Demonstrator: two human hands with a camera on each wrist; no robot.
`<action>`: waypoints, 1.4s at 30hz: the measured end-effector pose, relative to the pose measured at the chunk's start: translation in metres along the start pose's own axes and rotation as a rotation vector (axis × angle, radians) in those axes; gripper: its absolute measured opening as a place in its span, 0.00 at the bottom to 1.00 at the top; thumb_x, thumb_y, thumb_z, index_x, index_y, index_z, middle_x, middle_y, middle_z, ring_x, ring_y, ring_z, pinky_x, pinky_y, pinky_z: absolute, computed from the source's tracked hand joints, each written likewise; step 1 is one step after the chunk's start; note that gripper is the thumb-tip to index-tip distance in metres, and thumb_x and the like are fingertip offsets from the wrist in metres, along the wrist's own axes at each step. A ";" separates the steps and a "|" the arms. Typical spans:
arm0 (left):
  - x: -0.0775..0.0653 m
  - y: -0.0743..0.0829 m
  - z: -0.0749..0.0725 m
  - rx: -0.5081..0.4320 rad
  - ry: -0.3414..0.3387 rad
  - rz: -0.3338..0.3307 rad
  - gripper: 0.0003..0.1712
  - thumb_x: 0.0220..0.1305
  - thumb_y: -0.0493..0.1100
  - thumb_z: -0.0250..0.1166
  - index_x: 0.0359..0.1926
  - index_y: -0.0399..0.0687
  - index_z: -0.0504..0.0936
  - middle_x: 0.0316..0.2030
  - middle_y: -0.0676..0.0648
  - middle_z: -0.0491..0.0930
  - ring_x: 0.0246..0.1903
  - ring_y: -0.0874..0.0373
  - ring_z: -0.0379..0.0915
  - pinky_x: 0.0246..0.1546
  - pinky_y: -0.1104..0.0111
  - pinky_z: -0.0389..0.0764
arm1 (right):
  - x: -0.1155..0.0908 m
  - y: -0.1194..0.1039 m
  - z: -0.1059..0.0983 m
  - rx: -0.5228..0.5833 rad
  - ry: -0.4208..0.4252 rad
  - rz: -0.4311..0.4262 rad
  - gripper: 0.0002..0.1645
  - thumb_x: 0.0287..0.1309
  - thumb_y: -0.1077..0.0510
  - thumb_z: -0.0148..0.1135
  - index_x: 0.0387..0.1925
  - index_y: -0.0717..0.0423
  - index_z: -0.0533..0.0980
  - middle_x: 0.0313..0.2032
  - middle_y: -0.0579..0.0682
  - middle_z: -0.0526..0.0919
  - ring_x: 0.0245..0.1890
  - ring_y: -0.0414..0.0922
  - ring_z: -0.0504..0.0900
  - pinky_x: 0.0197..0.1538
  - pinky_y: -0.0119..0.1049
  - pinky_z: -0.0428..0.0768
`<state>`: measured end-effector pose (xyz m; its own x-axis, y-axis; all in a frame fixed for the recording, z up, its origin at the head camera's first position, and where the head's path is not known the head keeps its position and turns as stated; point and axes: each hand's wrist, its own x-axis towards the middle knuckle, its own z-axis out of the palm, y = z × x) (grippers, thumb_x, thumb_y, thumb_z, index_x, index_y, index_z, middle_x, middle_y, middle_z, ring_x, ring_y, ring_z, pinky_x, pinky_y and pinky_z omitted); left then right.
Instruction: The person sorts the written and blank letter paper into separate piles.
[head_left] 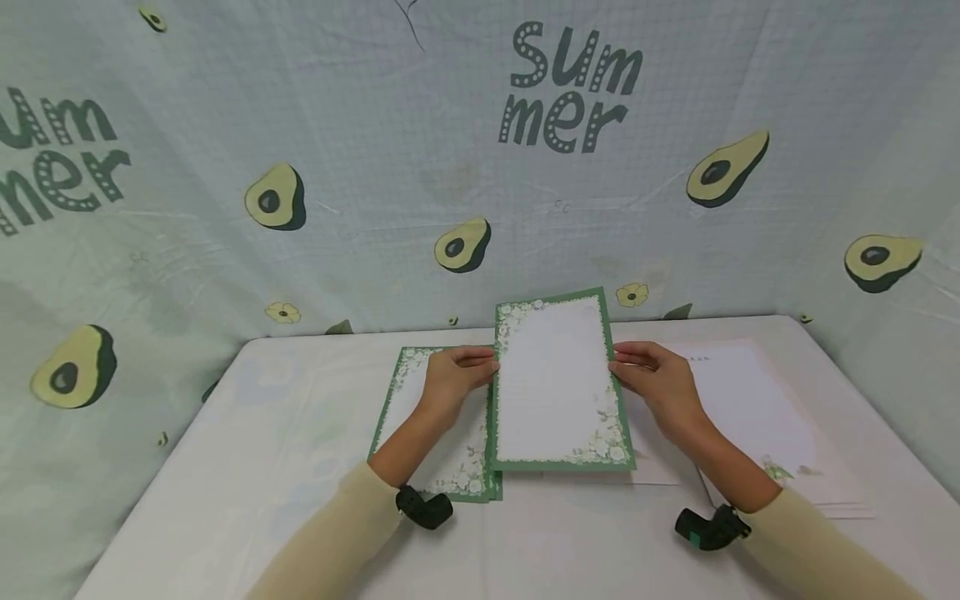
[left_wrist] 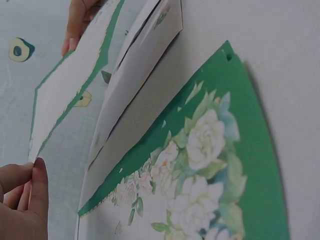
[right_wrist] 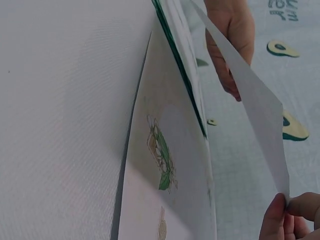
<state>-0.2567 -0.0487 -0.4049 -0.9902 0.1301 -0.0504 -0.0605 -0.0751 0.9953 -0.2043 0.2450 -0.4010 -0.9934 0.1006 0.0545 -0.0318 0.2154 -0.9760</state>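
Note:
A sheet of paper [head_left: 555, 383] with a green border and white flowers is held up between both hands, tilted toward the head camera. My left hand [head_left: 453, 379] pinches its left edge between thumb and fingers; my right hand [head_left: 660, 383] pinches the right edge. In the left wrist view the left thumb and fingertips [left_wrist: 39, 167] meet at the sheet's edge. The right wrist view shows the sheet's plain white back [right_wrist: 255, 110]. Below the left forearm lies a stack of matching green-bordered sheets [head_left: 457, 446], partly covered by the arm and the raised sheet.
Pale printed sheets [head_left: 750, 417] lie on the right of the white table [head_left: 247, 467], partly under the right forearm. Another pale sheet [head_left: 656, 462] shows beneath the raised one. Behind the table hangs an avocado-patterned cloth [head_left: 360, 275].

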 end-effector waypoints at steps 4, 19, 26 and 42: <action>0.000 0.002 -0.003 -0.019 0.012 0.000 0.14 0.64 0.27 0.68 0.50 0.28 0.84 0.41 0.38 0.85 0.38 0.58 0.85 0.44 0.67 0.87 | 0.001 0.000 0.004 0.009 0.005 -0.006 0.26 0.68 0.56 0.66 0.62 0.66 0.74 0.52 0.57 0.80 0.45 0.33 0.82 0.49 0.26 0.84; -0.006 0.000 -0.016 -0.052 0.048 0.070 0.14 0.63 0.27 0.69 0.50 0.27 0.84 0.43 0.37 0.86 0.39 0.58 0.86 0.46 0.67 0.87 | -0.005 0.000 0.016 0.108 -0.033 -0.029 0.26 0.68 0.59 0.66 0.60 0.73 0.74 0.45 0.49 0.84 0.44 0.33 0.86 0.52 0.28 0.84; -0.008 -0.002 -0.025 -0.063 0.087 0.050 0.15 0.63 0.26 0.68 0.51 0.27 0.84 0.43 0.38 0.86 0.38 0.59 0.86 0.46 0.68 0.87 | -0.003 0.000 0.026 0.156 -0.052 -0.025 0.25 0.69 0.61 0.65 0.60 0.73 0.73 0.44 0.48 0.85 0.45 0.34 0.86 0.53 0.30 0.84; -0.010 0.004 -0.048 -0.101 0.097 0.017 0.18 0.64 0.24 0.66 0.55 0.24 0.80 0.47 0.39 0.86 0.42 0.61 0.86 0.49 0.69 0.85 | 0.004 -0.003 0.052 0.265 -0.076 0.011 0.23 0.68 0.65 0.64 0.60 0.75 0.72 0.42 0.45 0.84 0.44 0.36 0.86 0.52 0.31 0.84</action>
<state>-0.2527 -0.0981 -0.4047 -0.9984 0.0324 -0.0459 -0.0509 -0.1766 0.9830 -0.2140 0.1940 -0.4090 -0.9990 0.0267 0.0372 -0.0385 -0.0479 -0.9981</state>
